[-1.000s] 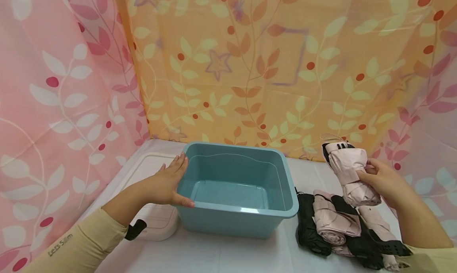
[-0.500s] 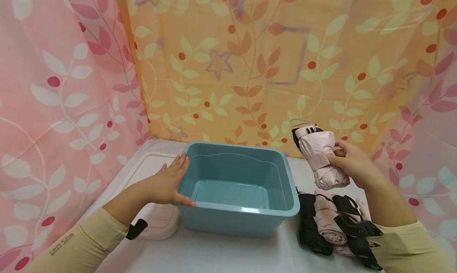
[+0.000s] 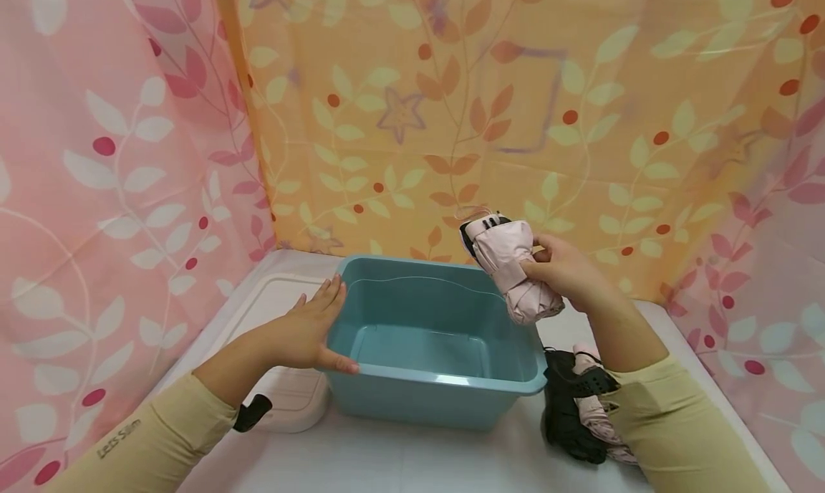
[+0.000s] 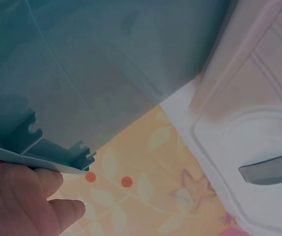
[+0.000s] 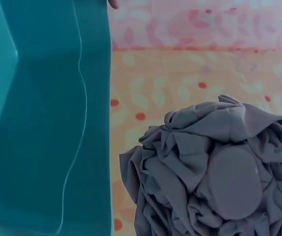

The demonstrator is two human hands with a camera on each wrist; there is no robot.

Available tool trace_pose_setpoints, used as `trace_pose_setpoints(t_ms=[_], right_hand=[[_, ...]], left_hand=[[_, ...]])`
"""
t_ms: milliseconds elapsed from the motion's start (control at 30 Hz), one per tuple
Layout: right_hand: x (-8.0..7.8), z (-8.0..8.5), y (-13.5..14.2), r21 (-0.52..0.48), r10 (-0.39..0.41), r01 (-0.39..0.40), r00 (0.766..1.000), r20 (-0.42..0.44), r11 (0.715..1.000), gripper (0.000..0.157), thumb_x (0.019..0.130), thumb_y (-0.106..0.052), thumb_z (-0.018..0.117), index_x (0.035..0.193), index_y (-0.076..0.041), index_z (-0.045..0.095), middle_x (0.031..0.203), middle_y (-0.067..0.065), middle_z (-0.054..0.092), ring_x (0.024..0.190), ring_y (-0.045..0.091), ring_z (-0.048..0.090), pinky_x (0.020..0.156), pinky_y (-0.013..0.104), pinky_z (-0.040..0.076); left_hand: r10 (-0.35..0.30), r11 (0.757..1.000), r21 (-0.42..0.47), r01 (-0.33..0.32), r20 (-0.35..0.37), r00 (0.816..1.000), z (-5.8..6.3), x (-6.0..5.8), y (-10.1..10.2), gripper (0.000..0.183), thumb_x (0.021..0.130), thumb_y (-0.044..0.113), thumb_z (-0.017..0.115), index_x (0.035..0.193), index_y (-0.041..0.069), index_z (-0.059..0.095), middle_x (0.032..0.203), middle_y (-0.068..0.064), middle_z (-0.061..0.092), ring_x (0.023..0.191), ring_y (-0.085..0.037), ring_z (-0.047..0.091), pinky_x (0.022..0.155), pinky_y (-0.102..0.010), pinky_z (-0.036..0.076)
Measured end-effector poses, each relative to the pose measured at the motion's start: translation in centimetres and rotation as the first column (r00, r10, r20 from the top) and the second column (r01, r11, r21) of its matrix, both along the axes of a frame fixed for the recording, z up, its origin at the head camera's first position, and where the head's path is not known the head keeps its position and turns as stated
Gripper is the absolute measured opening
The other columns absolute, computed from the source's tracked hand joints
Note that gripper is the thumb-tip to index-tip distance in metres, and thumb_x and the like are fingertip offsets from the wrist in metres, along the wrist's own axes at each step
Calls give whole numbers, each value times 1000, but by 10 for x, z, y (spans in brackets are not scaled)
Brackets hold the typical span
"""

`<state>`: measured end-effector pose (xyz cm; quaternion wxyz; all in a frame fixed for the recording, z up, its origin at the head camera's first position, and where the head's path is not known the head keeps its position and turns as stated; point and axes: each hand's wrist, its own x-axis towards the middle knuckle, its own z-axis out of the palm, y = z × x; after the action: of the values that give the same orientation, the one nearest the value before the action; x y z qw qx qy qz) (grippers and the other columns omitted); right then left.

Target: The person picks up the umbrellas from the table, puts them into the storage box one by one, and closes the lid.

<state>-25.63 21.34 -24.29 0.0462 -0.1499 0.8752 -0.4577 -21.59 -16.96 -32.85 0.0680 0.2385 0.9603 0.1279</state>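
Note:
A pale pink folded umbrella [image 3: 505, 260], strapped round and with a loop at one end, is in my right hand [image 3: 567, 271]. Thumb and fingers grip its side, holding it tilted over the right back part of a blue-green plastic bin [image 3: 419, 401]. Its gathered fabric and rounded end cap [image 5: 235, 182] face the right wrist camera, beside the bin wall. My left hand [image 3: 306, 332] rests on the bin's left rim with fingers spread and straight, thumb along the front rim. In the left wrist view its fingers [image 4: 47, 182] lie against the rim's outside.
A black folded umbrella [image 3: 567, 418] and a pink one [image 3: 599, 418] lie right of the bin, partly behind my right forearm. A white lid [image 3: 293, 396] with a grey latch [image 4: 271, 169] lies left of the bin. Patterned curtains [image 3: 399, 156] stand behind and at the sides.
My right hand has carried the pink umbrella leftward and slightly up, from above the umbrella pile to over the bin. My left hand stays on the rim.

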Motion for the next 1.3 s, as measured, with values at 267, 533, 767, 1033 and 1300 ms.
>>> trace_pose_setpoints(t_ms=[267,533,767,1033,1300], right_hand=[[-19,-8,-45,118,30,-33,999,30,992,47,87,-14,56,128,2,40,102,23,57,78,24,59,62,31,50],[-34,-18,-85,224,84,-85,996,14,971,40,79,-16,63,116,-4,54,104,15,58,83,25,59,64,31,50],[-41,-24,-110,320,112,-114,993,25,940,41,76,-23,65,112,-7,56,104,10,58,85,23,57,67,30,50],[-52,-35,-127,365,136,-134,990,18,921,35,75,-23,66,107,-9,60,101,7,57,85,21,53,64,29,46],[-55,-51,-148,370,144,-168,985,91,914,46,76,-23,65,119,-9,56,106,6,57,88,22,52,67,30,46]], left_hand=[[-3,1000,6,3,-5,1000,0,1,1,132,57,81,55,145,1,-2,151,-16,-11,138,-30,-11,105,-60,4],[0,1000,10,0,-8,1000,0,1,3,133,57,82,55,145,1,-1,152,-16,-9,139,-30,-10,105,-60,2],[-1,1000,2,1,-17,1000,-1,0,4,133,56,82,56,145,0,0,152,-16,-8,139,-30,-9,105,-61,3],[4,1000,-1,-4,-19,1000,0,-1,4,133,56,83,55,145,0,1,152,-16,-8,139,-30,-10,105,-61,4],[13,1000,-8,-13,-14,1000,2,1,2,133,56,83,54,145,0,2,152,-15,-8,139,-30,-9,105,-61,4]])
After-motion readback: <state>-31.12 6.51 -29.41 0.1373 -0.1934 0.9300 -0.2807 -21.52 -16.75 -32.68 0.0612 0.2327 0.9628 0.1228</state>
